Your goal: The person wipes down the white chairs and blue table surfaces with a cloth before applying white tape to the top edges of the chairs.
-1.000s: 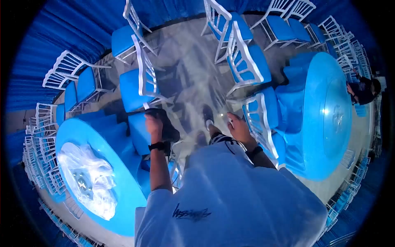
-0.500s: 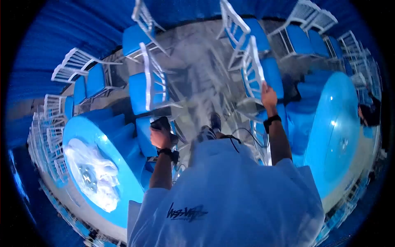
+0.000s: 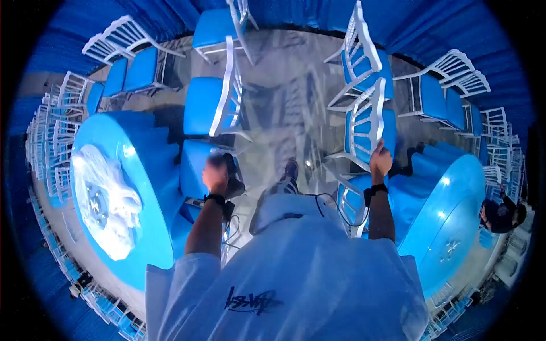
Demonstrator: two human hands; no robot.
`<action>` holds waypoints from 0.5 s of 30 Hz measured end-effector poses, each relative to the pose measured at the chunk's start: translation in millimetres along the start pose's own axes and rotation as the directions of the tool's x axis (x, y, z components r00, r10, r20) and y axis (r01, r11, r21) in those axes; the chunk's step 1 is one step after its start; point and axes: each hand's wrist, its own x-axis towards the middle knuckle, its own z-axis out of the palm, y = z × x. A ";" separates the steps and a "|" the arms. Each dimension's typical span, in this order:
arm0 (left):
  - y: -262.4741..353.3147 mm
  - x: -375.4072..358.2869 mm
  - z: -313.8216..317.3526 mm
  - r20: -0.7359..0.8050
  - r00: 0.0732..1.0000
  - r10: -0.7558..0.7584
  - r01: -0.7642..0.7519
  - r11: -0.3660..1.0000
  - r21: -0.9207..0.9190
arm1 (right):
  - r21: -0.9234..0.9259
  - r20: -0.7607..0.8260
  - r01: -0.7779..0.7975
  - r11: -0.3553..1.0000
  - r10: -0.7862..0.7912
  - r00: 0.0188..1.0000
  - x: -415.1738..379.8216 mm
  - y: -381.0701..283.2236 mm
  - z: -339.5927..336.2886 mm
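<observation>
My left hand (image 3: pixel 215 175), slightly smeared by motion, is closed on a black object (image 3: pixel 232 170), perhaps a phone; its exact kind does not show. Below that hand is the blue seat of a chair (image 3: pixel 192 167). My right hand (image 3: pixel 381 161) is closed at the top end of a white chair back (image 3: pixel 372 119), in front of a blue seat. Each wrist wears a black band. Part of the right fingers' grip is hidden by the hand itself.
Round tables with blue cloths stand left (image 3: pixel 151 210) and right (image 3: pixel 421 250); crumpled clear plastic (image 3: pixel 114 199) covers the left one's middle. White chairs (image 3: pixel 213 108) line both sides of the grey floor (image 3: pixel 273 113). A person (image 3: pixel 500 215) is at the far right.
I have moved forward along the floor between the chairs, and my view has shifted. My right hand stays at the chair back, and my left hand keeps the black object.
</observation>
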 end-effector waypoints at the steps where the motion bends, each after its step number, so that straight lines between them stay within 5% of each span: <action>1: -12.6 7.8 9.8 0.005 1.000 0.027 -0.026 0.999 -0.034 | -0.032 -0.036 -0.012 0.999 0.010 0.999 2.8 7.0 2.8; 2: -41.2 21.3 32.8 -0.039 0.981 0.188 -0.192 0.963 -0.189 | -0.054 -0.068 -0.018 0.998 0.014 0.998 4.5 8.4 8.1; 3: -50.3 31.7 42.8 0.008 0.989 0.146 -0.143 0.975 -0.169 | -0.070 -0.096 -0.023 0.997 0.017 0.995 2.8 7.2 14.9; 4: -48.8 26.1 37.8 -0.034 0.982 0.184 -0.187 0.974 -0.131 | -0.192 -0.187 0.187 0.963 -0.223 0.957 -3.9 8.6 13.8; 5: -43.5 18.5 29.9 -0.071 0.972 0.226 -0.232 0.968 -0.091 | -0.192 -0.242 0.042 0.980 -0.089 0.966 1.2 10.2 24.5; 15: -33.4 14.3 15.2 -0.029 0.984 0.175 -0.177 0.966 -0.190 | -0.274 -0.347 0.078 0.958 -0.175 0.922 -6.8 5.1 26.3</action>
